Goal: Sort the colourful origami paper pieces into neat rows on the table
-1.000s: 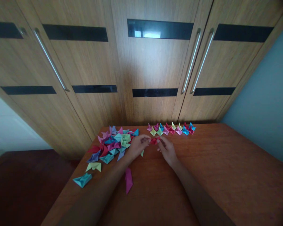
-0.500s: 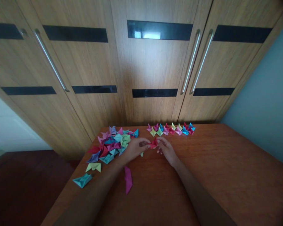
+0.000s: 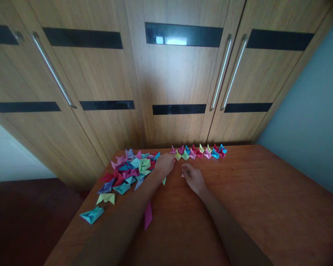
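My left hand [image 3: 165,164] reaches to the left end of a double row of small origami pieces [image 3: 192,153]. Its fingers are closed on a red origami piece [image 3: 174,160], of which only a sliver shows beside the fingertips. Just to the right, over the table, my right hand [image 3: 193,178] has its fingers loosely curled and apart, with nothing seen in them. Against my left forearm lies a heap of folded paper pieces [image 3: 133,172] in pink, red, blue, green and purple. A magenta folded piece [image 3: 148,217] lies partly hidden by that forearm.
A brown wooden table [image 3: 255,207] stands against a wood-panelled wardrobe [image 3: 177,81] with long metal handles. A turquoise folded piece [image 3: 92,215] and a pale yellow one [image 3: 106,198] lie near the table's left edge. A blue-grey wall [image 3: 308,122] rises on the right.
Both hands were together around the red origami piece. The left has carried it away and forward to the row's left end; the right has let go and stays lower. The view has shifted slightly.
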{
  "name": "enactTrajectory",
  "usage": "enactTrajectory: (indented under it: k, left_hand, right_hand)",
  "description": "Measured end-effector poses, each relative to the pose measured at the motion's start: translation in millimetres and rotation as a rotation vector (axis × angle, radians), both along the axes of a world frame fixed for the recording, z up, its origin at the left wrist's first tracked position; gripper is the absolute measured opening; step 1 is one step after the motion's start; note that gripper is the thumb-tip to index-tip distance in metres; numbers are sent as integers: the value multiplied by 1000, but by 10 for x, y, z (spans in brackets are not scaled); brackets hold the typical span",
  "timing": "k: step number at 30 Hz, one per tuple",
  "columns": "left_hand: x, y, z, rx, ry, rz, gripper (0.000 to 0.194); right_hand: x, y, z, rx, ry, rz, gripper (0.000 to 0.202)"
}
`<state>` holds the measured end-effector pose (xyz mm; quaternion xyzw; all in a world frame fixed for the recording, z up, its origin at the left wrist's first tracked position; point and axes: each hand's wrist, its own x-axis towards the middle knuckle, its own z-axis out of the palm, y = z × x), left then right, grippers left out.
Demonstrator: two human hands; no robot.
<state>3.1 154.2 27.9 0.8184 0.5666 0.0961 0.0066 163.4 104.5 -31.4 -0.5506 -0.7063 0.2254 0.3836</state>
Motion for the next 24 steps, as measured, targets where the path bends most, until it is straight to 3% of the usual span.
enactTrajectory:
  k: [24]
  left_hand:
    - [11, 137, -31, -17, 24, 4, 21]
  right_hand:
    - [3, 23, -25, -7, -37, -7, 27]
